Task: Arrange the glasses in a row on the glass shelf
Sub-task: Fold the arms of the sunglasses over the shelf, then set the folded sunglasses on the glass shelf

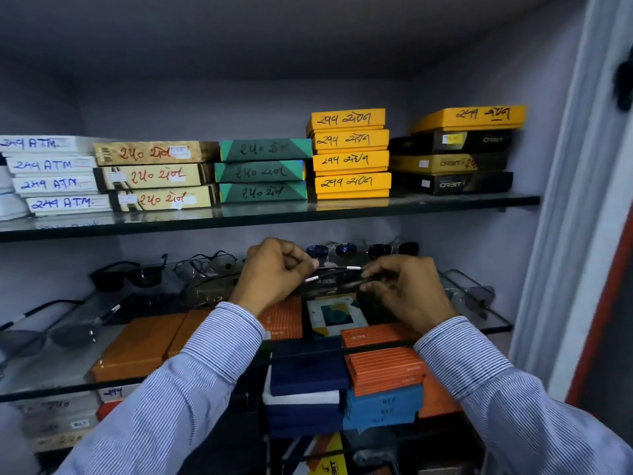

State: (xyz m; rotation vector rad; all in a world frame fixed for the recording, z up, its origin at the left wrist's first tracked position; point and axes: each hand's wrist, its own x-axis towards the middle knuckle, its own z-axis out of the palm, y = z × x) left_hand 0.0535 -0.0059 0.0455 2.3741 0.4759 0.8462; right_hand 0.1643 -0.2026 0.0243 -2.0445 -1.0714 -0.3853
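Between both hands I hold a dark pair of glasses point(337, 277) with white-tipped arms, just above the middle of the lower glass shelf point(61, 368). My left hand point(274, 275) pinches its left arm and my right hand point(404, 289) grips its right side. Along the back of the shelf lie black sunglasses point(128, 274), a thin wire-framed pair point(209, 264), a blue-lensed pair point(332, 250) and a dark pair point(394, 250). One grey-lensed pair point(58, 332) rests at the front left, another grey pair point(474, 293) at the right end.
The upper glass shelf point(274, 217) carries stacks of white, tan, green, yellow and black boxes. Orange, navy and blue boxes point(383, 368) are stacked under the lower shelf. A cabinet frame point(575, 200) stands at the right.
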